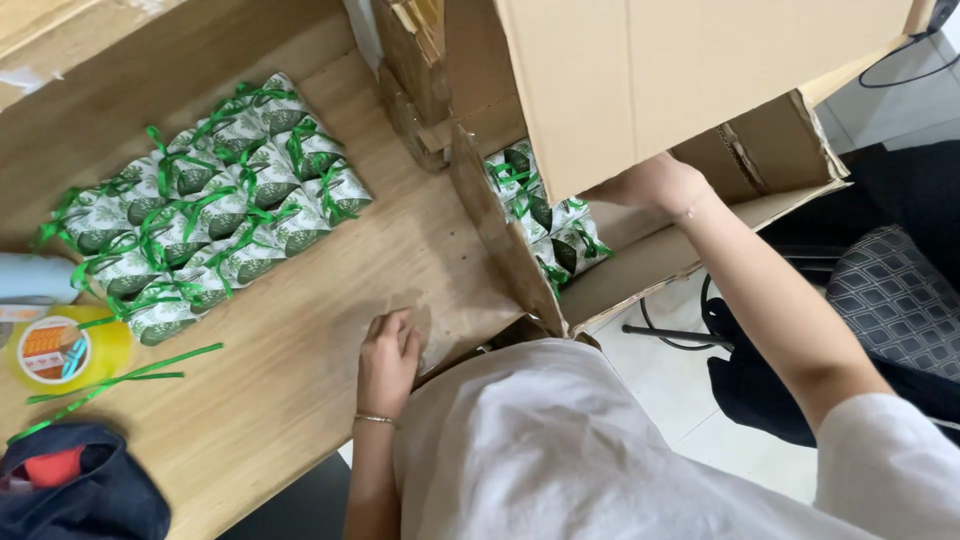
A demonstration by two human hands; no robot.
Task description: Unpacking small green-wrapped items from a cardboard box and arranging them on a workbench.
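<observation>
Inside carton (700, 60), right hand (650, 185) reaching

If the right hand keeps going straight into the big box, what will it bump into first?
Probably the green-ribboned packets inside the cardboard box. The right hand reaches in under the flap towards them, though depth is hard to judge, and its fingers are hidden.

The wooden table (300, 370) holds rows of little green-ribboned packets (205, 215) at ten o'clock, a yellow tape roll (60, 352) and loose green ribbons (120, 380) at nine, a dark bag (80, 490) at eight.
</observation>
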